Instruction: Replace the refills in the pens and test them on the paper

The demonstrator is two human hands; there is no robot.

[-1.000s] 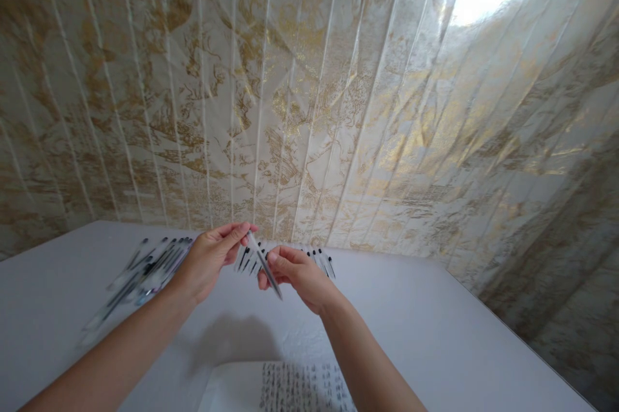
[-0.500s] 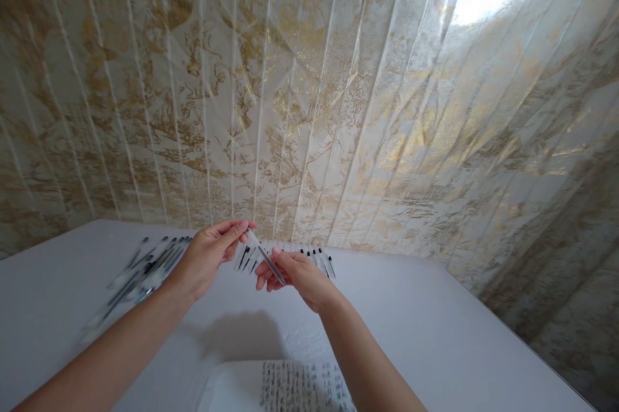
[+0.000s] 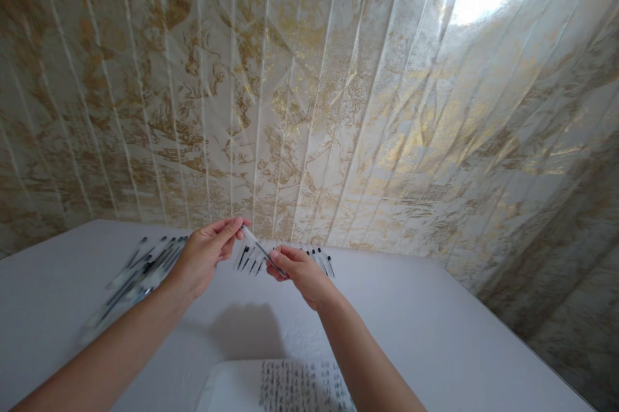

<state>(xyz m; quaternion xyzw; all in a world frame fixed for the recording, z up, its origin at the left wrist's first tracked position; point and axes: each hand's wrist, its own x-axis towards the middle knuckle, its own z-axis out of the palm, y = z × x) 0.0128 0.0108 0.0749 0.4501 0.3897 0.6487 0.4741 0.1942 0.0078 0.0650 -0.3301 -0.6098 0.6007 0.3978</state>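
Both of my hands hold one clear pen [image 3: 258,248] with a dark core above the white table [image 3: 435,328]. My left hand [image 3: 206,256] pinches its upper end between thumb and fingers. My right hand [image 3: 297,270] grips its lower end with fingers curled. Behind the hands a row of clear pen parts with black tips [image 3: 322,258] lies near the table's far edge. A loose heap of pens [image 3: 140,273] lies to the left of my left hand.
A white sheet covered in handwriting [image 3: 290,387] lies at the near edge of the table. A gold-patterned pleated curtain [image 3: 314,96] hangs right behind the table. Bright light comes through at the top right.
Both hands have risen slightly and moved a little away from me. The pen has tilted flatter, and my right hand has slid toward its lower end.
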